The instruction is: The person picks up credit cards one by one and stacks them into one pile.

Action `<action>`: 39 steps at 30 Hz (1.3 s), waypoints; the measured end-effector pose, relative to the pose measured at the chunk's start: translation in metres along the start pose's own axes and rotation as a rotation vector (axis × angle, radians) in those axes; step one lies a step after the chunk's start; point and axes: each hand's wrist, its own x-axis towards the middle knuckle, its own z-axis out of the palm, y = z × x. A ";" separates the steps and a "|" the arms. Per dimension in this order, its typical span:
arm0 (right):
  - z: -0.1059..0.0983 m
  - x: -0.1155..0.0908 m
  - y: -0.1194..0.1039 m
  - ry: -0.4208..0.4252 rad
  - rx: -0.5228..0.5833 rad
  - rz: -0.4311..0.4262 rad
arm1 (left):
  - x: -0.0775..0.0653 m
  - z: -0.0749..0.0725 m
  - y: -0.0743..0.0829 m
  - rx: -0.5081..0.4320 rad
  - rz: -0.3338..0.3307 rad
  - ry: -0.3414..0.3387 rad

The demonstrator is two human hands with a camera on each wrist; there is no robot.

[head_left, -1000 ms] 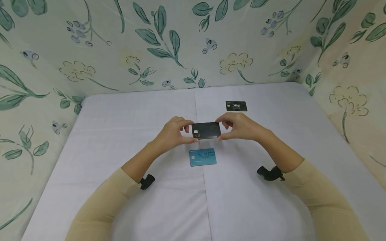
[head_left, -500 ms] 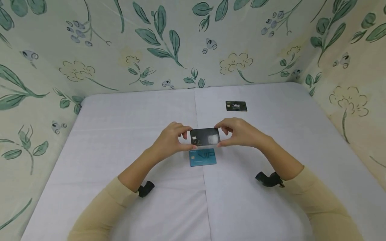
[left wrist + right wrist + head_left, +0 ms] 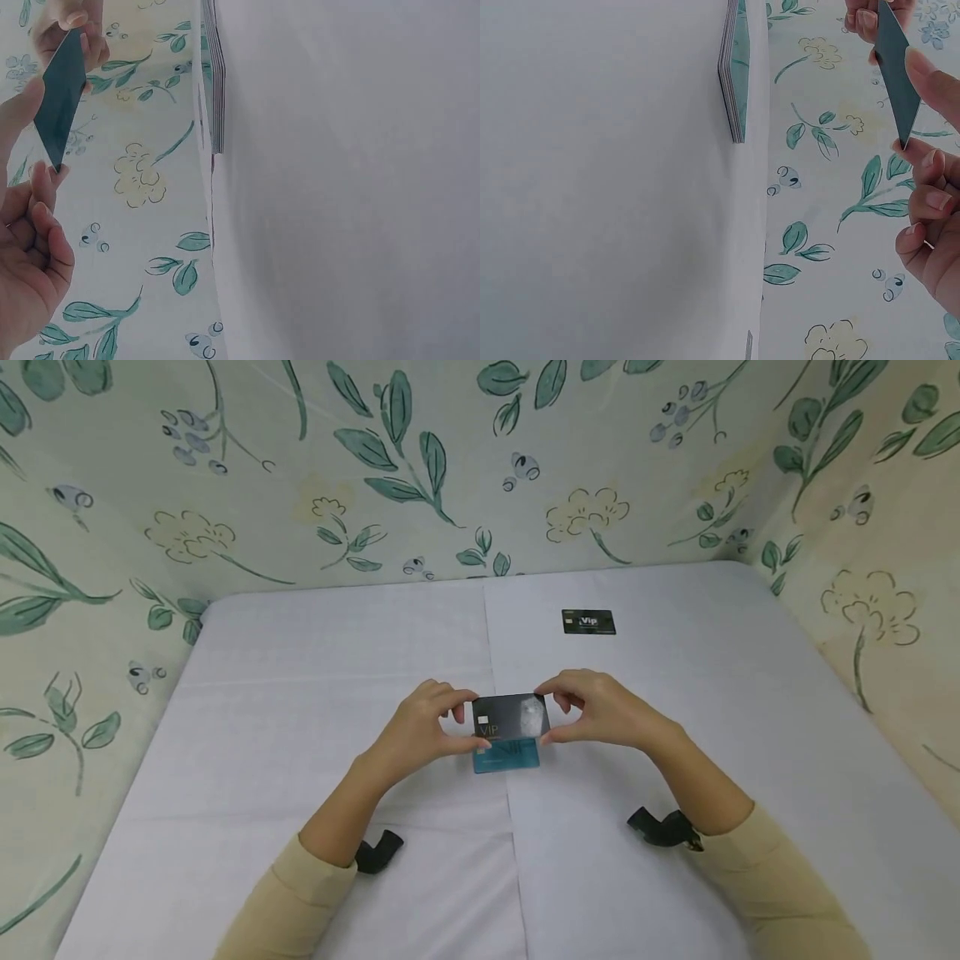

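Note:
A black VIP card (image 3: 506, 717) is held up between both hands. My left hand (image 3: 423, 718) pinches its left end between thumb and fingertips, and my right hand (image 3: 600, 706) pinches the right end likewise. In the left wrist view the held card (image 3: 61, 101) hangs in the air, apart from the table. Below it in the head view lies a blue card (image 3: 506, 757), its upper part covered by the black one. Seen edge-on in the right wrist view, this is the top of a neat stack of several cards (image 3: 735, 82).
Another black card (image 3: 588, 622) marked "Vip" lies farther back, right of the middle. A white cloth (image 3: 300, 652) with a centre crease covers the table. Floral fabric (image 3: 450, 468) rises behind and at both sides. Each wrist wears a small black camera (image 3: 663, 828).
Both hands have drawn the black card back toward the person. It was beyond the blue card and now overlaps its upper part in the head view. The other black card stays put.

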 end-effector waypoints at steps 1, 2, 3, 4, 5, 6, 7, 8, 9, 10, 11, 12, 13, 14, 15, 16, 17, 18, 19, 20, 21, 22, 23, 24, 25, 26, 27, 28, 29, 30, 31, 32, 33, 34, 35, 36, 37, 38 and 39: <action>0.001 0.000 0.000 0.002 0.004 -0.003 | -0.001 0.000 0.000 -0.003 0.001 0.003; 0.002 -0.001 0.000 0.003 0.010 -0.007 | -0.002 0.000 0.001 -0.007 0.000 0.007; 0.003 -0.001 0.001 0.003 0.013 -0.010 | -0.004 0.001 0.001 -0.011 -0.003 0.008; 0.004 -0.001 0.001 0.001 0.019 -0.012 | -0.005 0.001 0.001 -0.015 -0.010 0.008; 0.005 -0.002 0.001 -0.003 0.022 -0.011 | -0.006 0.002 0.001 -0.019 -0.019 0.008; 0.006 -0.002 0.001 -0.005 0.023 -0.010 | -0.007 0.002 0.001 -0.022 -0.024 0.009; 0.007 -0.002 0.000 -0.006 0.019 -0.009 | -0.009 0.003 0.001 -0.025 -0.028 0.008; 0.008 -0.003 0.000 -0.006 0.017 -0.006 | -0.010 0.003 0.000 -0.028 -0.031 0.008; 0.008 -0.003 -0.001 -0.005 0.011 0.000 | -0.010 0.004 0.000 -0.029 -0.030 0.009; 0.008 -0.004 -0.002 -0.003 0.006 0.006 | -0.011 0.005 0.000 -0.030 -0.026 0.011; 0.008 -0.005 -0.001 -0.003 0.004 0.015 | -0.011 0.006 -0.001 -0.031 -0.019 0.015; 0.008 -0.006 -0.002 -0.001 0.006 0.024 | -0.011 0.007 -0.001 -0.031 -0.011 0.017; 0.009 -0.007 -0.002 -0.004 0.005 0.032 | -0.012 0.008 -0.002 -0.031 -0.003 0.020; 0.010 -0.007 -0.001 -0.007 0.005 0.039 | -0.012 0.009 -0.002 -0.028 0.006 0.023; 0.011 -0.008 0.000 -0.010 0.004 0.041 | -0.013 0.010 -0.003 -0.023 0.014 0.027; 0.013 -0.007 0.001 -0.016 0.003 0.042 | -0.014 0.011 -0.004 -0.018 0.020 0.030; 0.014 -0.007 0.001 -0.021 -0.001 0.039 | -0.016 0.012 -0.005 -0.013 0.026 0.032; 0.015 -0.007 0.002 -0.021 -0.006 0.034 | -0.017 0.013 -0.006 -0.007 0.032 0.034; 0.016 -0.007 0.002 -0.024 -0.016 0.030 | -0.018 0.014 -0.006 0.000 0.038 0.037; 0.017 -0.006 0.003 -0.027 -0.023 0.025 | -0.019 0.015 -0.008 0.008 0.041 0.038; 0.018 -0.006 0.003 -0.031 -0.029 0.025 | -0.019 0.016 -0.008 0.015 0.043 0.038; 0.019 -0.005 0.004 -0.036 -0.030 0.030 | -0.019 0.017 -0.009 0.018 0.041 0.035; 0.019 -0.005 0.004 -0.040 -0.029 0.034 | -0.020 0.017 -0.009 0.022 0.041 0.034; 0.019 -0.005 0.004 -0.045 -0.025 0.039 | -0.020 0.018 -0.010 0.027 0.041 0.032; 0.020 -0.005 0.005 -0.051 -0.024 0.040 | -0.020 0.019 -0.011 0.032 0.043 0.033; 0.021 -0.005 0.006 -0.058 -0.023 0.043 | -0.020 0.020 -0.011 0.038 0.044 0.033; 0.021 -0.004 0.006 -0.062 -0.021 0.050 | -0.020 0.021 -0.012 0.040 0.047 0.034; 0.022 -0.004 0.007 -0.067 -0.017 0.055 | -0.020 0.022 -0.012 0.043 0.048 0.035; 0.022 -0.004 0.008 -0.071 -0.016 0.059 | -0.020 0.023 -0.013 0.047 0.051 0.036; 0.023 -0.003 0.008 -0.076 -0.015 0.064 | -0.020 0.024 -0.014 0.049 0.053 0.038; 0.023 -0.003 0.009 -0.084 -0.016 0.071 | -0.020 0.024 -0.014 0.051 0.053 0.039; 0.024 -0.002 0.009 -0.093 -0.015 0.082 | -0.020 0.025 -0.015 0.052 0.051 0.037; 0.024 -0.002 0.010 -0.100 -0.013 0.093 | -0.020 0.026 -0.015 0.050 0.048 0.035; 0.025 -0.002 0.010 -0.109 -0.010 0.103 | -0.020 0.027 -0.016 0.050 0.047 0.034; 0.025 -0.001 0.011 -0.117 -0.010 0.110 | -0.021 0.027 -0.016 0.049 0.046 0.033; 0.026 -0.001 0.012 -0.125 -0.009 0.118 | -0.021 0.028 -0.017 0.046 0.044 0.031; 0.027 0.000 0.013 -0.133 -0.007 0.124 | -0.021 0.029 -0.018 0.045 0.042 0.028; 0.027 0.000 0.013 -0.138 -0.004 0.129 | -0.021 0.030 -0.018 0.043 0.039 0.024; 0.028 0.000 0.014 -0.142 -0.002 0.132 | -0.020 0.031 -0.018 0.041 0.035 0.021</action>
